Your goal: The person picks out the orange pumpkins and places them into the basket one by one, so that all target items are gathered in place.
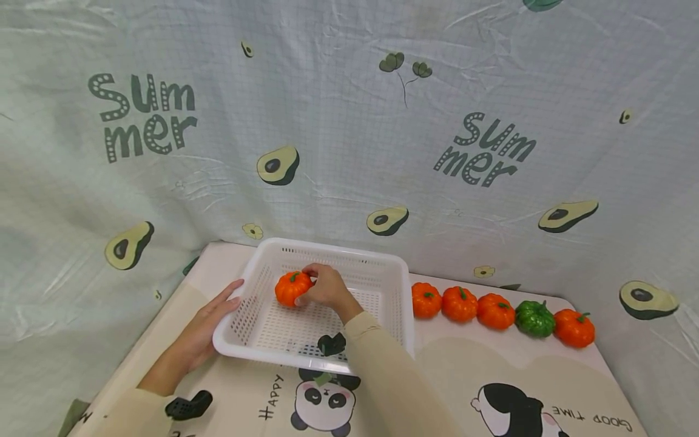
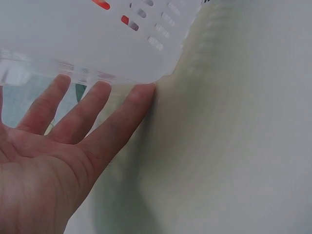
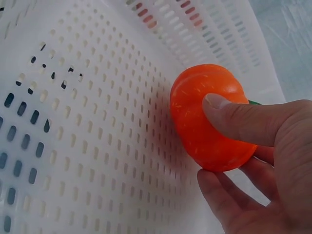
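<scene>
Curtain point(image 1: 338, 127): hangs beyond all fingers, avocado and "summer" prints. Bench point(image 1: 431, 370): below the fingers, panda-print cover. Basket point(image 1: 338, 248): white, perforated, on the bench, right of the left fingers and around the right ones.

Left hand point(image 1: 201, 331): fingers straight and spread, tips touching the basket's left rim, nothing gripped. Right hand point(image 1: 329, 290): reaches inside the basket, fingers part-closed, thumb on one side and fingers on the other, pinching one pumpkin point(image 1: 290, 290).

That pumpkin: orange, green stem, in the basket's left half; can't tell if it rests on the basket floor. Right of the right fingers, outside the basket: four orange pumpkins point(image 1: 460, 304) and a green pumpkin point(image 1: 535, 319), lined up, green second from the right end.
</scene>
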`<action>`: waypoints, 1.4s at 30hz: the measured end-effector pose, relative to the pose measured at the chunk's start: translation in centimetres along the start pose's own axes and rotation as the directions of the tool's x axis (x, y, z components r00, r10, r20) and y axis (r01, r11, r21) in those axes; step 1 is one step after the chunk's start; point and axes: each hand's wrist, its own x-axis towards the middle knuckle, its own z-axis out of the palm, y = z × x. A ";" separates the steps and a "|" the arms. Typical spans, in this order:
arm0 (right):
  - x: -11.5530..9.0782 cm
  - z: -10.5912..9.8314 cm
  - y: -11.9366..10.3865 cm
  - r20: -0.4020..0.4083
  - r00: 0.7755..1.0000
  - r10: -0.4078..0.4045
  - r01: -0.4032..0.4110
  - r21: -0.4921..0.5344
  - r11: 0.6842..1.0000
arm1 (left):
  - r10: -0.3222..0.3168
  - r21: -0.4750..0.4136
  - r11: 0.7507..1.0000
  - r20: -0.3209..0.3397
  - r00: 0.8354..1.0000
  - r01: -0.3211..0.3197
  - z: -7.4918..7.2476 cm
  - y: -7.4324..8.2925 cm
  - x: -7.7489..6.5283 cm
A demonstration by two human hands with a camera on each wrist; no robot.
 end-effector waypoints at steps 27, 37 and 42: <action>-1.8 -5.3 -0.6 -0.024 1.000 -0.005 0.009 0.166 0.986 | 0.004 0.035 0.999 0.000 1.000 -0.004 0.2 0.0 0.1; -4.0 -9.4 0.0 -0.057 0.998 -0.037 0.049 0.215 0.975 | -0.006 0.036 0.999 -0.002 1.000 0.006 0.3 0.1 0.3; -5.3 -11.1 0.8 -0.074 0.996 -0.054 0.070 0.228 0.971 | -0.016 0.042 0.999 0.002 1.000 0.016 0.2 0.1 0.2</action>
